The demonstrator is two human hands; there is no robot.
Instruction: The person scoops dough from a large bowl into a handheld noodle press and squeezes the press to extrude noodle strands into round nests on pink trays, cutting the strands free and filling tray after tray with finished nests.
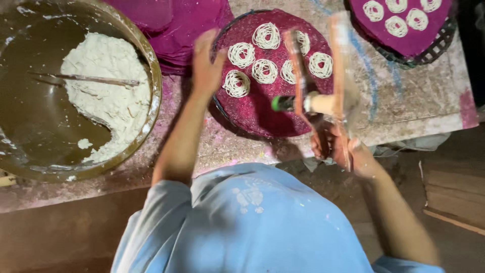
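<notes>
My left hand (pixel 206 63) lies spread at the rim of the round purple tray (pixel 262 114). My right hand (pixel 336 146) grips the wooden noodle press (pixel 321 93) above it. Seven noodle coils (pixel 265 71) fill the far half; the near half is free.

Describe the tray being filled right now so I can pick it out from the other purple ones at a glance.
Start at the big metal bowl of white dough on the left, then move right past the stack of bare purple mats. The next round purple tray is it, between the left hand and the wooden press held by the right hand. Its noodle coils fill only the far half.
</notes>
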